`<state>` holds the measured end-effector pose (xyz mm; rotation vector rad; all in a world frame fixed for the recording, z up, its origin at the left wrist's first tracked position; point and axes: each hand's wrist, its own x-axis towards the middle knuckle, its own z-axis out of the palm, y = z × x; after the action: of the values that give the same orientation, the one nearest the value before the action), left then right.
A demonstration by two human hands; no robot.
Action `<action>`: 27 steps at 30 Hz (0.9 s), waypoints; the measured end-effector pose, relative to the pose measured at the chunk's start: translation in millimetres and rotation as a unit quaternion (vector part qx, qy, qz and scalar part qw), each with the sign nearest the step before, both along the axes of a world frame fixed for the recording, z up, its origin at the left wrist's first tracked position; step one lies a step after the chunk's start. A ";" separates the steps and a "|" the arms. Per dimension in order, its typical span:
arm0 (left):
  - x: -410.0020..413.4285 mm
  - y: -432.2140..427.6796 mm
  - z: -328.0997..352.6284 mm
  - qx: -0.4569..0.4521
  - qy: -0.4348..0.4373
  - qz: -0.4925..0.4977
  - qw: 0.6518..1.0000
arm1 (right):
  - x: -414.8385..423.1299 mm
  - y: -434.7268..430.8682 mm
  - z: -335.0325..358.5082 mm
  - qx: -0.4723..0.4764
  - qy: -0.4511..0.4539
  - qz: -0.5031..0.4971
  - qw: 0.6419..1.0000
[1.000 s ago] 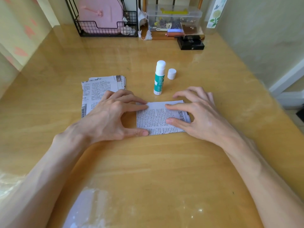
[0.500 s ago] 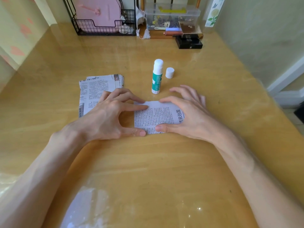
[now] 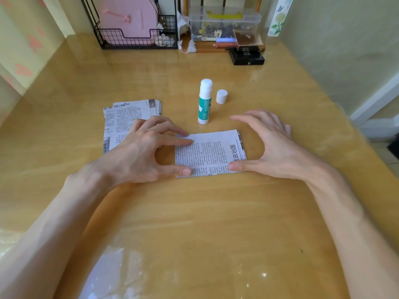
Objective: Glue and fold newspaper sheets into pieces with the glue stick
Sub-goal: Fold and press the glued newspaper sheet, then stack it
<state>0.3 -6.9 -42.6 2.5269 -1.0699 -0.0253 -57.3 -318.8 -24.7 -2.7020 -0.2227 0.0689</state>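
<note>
While both hands work at the middle of the table, one folded newspaper piece lies flat between them, printed side up, with layered edges showing at its right end. The left hand presses on the piece's left edge with two digits, the forefinger at the far corner and the thumb at the near corner. Its fingers are extended and nothing is clasped. The right hand touches the near edge of the piece with the thumb tip only. Its four fingers arch loosely over the table beyond the right end, apart from the paper and holding nothing.

One stack of newspaper sheets lies to the left, partly under the left hand. The number of sheets in it cannot be told. One glue stick stands upright just beyond the folded piece, uncapped. One white cap stands just beside it on the right, not touching.

Along the far edge stand one black wire basket holding a pink item, one clear plastic box of small objects, and one black box.
</note>
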 end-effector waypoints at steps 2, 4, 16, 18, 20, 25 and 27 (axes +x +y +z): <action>-2.2 -4.4 -1.1 -0.007 -0.021 0.015 1.000 | 0.3 9.2 -3.2 0.008 -0.030 0.009 0.999; -5.5 -10.9 -3.8 -0.003 -0.035 0.028 0.999 | 0.6 22.8 -7.5 0.012 -0.052 0.020 0.998; -7.1 -11.5 -3.5 -0.011 -0.009 0.039 0.999 | -0.5 33.7 -9.2 0.019 -0.019 0.032 0.999; -6.3 -10.4 -2.4 -0.012 0.000 0.040 0.999 | -0.8 28.5 -6.7 0.022 -0.003 0.029 0.999; -5.8 -9.5 -1.9 -0.012 0.007 0.041 0.999 | -0.5 24.8 -4.9 0.027 0.013 0.027 0.999; -1.6 -2.0 -0.1 -0.003 0.018 0.043 0.999 | 0.4 9.1 0.9 0.039 0.048 0.021 0.998; -0.5 1.2 0.5 0.003 0.020 0.044 0.999 | 0.2 -0.7 6.0 0.044 0.072 0.007 0.996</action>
<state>-0.2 -5.8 -42.0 2.5644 -0.9451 -0.0541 -57.0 -319.5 -18.7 -2.5950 -0.1970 0.2501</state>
